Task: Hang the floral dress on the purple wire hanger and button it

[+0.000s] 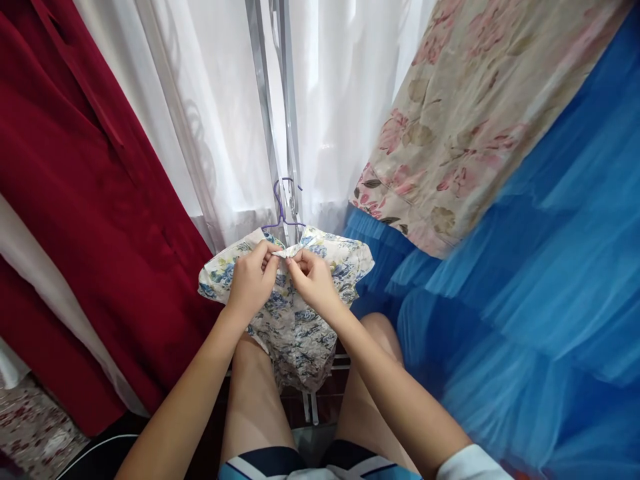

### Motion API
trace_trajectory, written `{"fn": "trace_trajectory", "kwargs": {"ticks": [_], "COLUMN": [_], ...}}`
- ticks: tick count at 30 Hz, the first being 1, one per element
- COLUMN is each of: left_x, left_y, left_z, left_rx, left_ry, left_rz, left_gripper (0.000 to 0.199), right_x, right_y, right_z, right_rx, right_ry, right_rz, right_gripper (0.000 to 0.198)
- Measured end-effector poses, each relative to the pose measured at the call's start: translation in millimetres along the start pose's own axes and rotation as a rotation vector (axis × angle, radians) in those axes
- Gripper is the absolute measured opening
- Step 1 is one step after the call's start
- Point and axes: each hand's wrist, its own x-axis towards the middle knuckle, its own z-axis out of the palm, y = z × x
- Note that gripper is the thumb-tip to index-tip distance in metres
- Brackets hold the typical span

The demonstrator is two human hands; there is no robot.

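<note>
A white garment with a blue floral print (pixel 295 313) hangs on a purple hanger (pixel 281 207) in front of me. At its neckline, my left hand (pixel 254 277) pinches one side of the collar edge. My right hand (pixel 313 277) grips the other side, its thumb and finger closed on the cloth. The fingertips of both hands nearly meet at the middle of the neck opening. Whether there is a button or other fastener between them is too small to tell. The garment's lower part hangs between my knees.
Dark red cloth (pixel 95 200) hangs on the left. White curtains (pixel 345 100) and metal poles (pixel 273 100) stand behind the hanger. To the right hang a beige floral cloth (pixel 450 133) and a blue tulle dress (pixel 525 300). A metal rack bar (pixel 311 408) shows below.
</note>
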Motion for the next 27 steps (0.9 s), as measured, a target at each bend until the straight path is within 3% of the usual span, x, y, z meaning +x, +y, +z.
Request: {"fn": "trace_trajectory", "kwargs": {"ticks": [4,7,12,14,17,19,20,22,24,27], "left_x": [-8,-8,-2,4,11,7,2,-15,-38,-72], "left_y": [1,10,19,6,-41,-79,-97,-124,-137,-134], "left_z": [2,7,5,-8,-34,-46,-48,-43,-26,12], "left_rx": [-0.033,-0.105,-0.283,-0.336,-0.430,-0.548,-0.645,-0.854,-0.993,-1.083], "left_ry": [-0.106,-0.066,0.201,0.346,0.594,0.766,0.845,0.888,0.805,0.627], "left_rz": [-0.028,-0.028,-0.089,-0.123,-0.195,-0.335,-0.472,-0.791,-1.031,-1.187], "left_gripper": [0.010,0.009,0.012,0.013,0.016,0.015,0.013,0.010,0.014,0.017], "right_x": [0,3,1,-6,-21,-31,-36,-44,-51,-61], "right_y": [8,8,19,23,26,27,28,33,41,55], "right_z": [2,5,1,-6,-19,-24,-26,-28,-31,-44], "right_rx": [0.104,0.119,0.008,-0.018,-0.043,-0.042,-0.039,-0.034,-0.023,0.017], "right_ry": [-0.018,0.006,-0.004,-0.043,-0.100,-0.147,-0.167,-0.195,-0.202,-0.169], "right_rz": [0.071,0.033,0.044,0.077,0.108,0.135,0.149,0.175,0.200,0.238], "right_gripper": [0.027,0.025,0.019,0.020,0.021,0.021,0.021,0.022,0.021,0.022]}}
